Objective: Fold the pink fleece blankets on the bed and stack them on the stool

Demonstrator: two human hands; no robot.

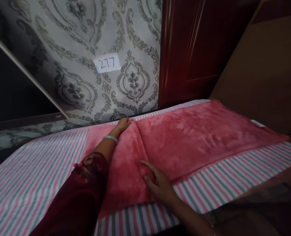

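A pink plush blanket [199, 137] lies across a striped sheet [47, 160]. One edge of the blanket is turned over, making a ridge that runs between my hands. At the far end of this ridge my left hand [124, 125], wearing a silvery bangle [110, 139], has its fingers closed on the blanket's edge. Nearer to me, my right hand [158, 183] pinches the same ridge, with some pink cloth bunched between thumb and forefinger. The undersides of both hands are hidden.
Behind the bed stands a wall with patterned wallpaper [133, 78], bearing a paper label [107, 63] marked 277. A dark red wooden panel [184, 49] rises at the back right. At the left is a dark panel with a pale edge [29, 75]. A white tag [257, 123] lies on the blanket's right edge.
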